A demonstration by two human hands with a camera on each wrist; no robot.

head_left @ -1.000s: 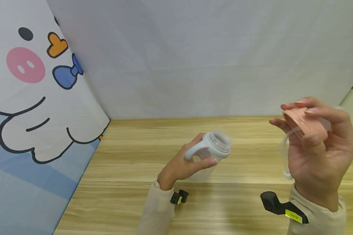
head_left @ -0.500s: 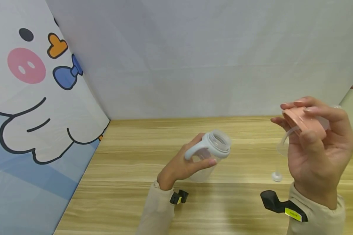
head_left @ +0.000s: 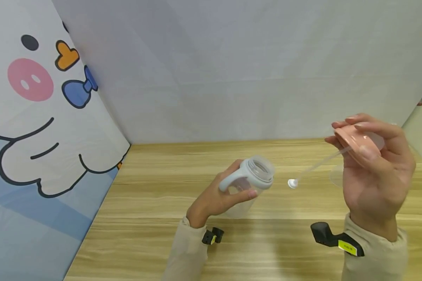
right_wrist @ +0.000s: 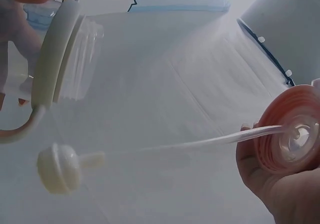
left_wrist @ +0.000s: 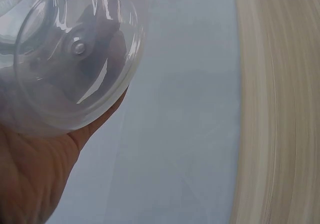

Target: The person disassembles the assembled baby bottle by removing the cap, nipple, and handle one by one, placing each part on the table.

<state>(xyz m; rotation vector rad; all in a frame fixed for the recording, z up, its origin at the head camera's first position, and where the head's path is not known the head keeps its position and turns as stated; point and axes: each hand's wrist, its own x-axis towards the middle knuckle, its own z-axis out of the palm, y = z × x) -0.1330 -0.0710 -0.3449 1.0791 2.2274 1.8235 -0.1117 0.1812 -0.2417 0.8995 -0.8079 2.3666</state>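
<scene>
My left hand point(head_left: 211, 200) grips a clear baby bottle point(head_left: 240, 208) by its body, thumb across the front. The bottle tilts right, its threaded mouth uncovered, with a pale grey handle ring point(head_left: 256, 180) round its neck. In the left wrist view the bottle's round base point(left_wrist: 55, 89) faces the camera. My right hand point(head_left: 379, 175) holds a pink screw lid point(head_left: 359, 139) by its sides, the open underside turned toward the bottle. A thin clear straw point(head_left: 318, 164) runs out of the lid. At its end a white weight point(head_left: 292, 183) hangs just right of the bottle mouth.
A clear dome-shaped piece point(head_left: 335, 175) stands on the wooden table point(head_left: 144, 218), partly hidden behind my right hand. A pale cloth wall point(head_left: 232, 78) closes off the back. At the left hangs a cartoon-printed cloth point(head_left: 24, 148).
The straw has swung out leftward from beneath the lid, its weight moving up toward the bottle mouth. My right hand has shifted slightly left with the lid. The left hand and bottle stay nearly still.
</scene>
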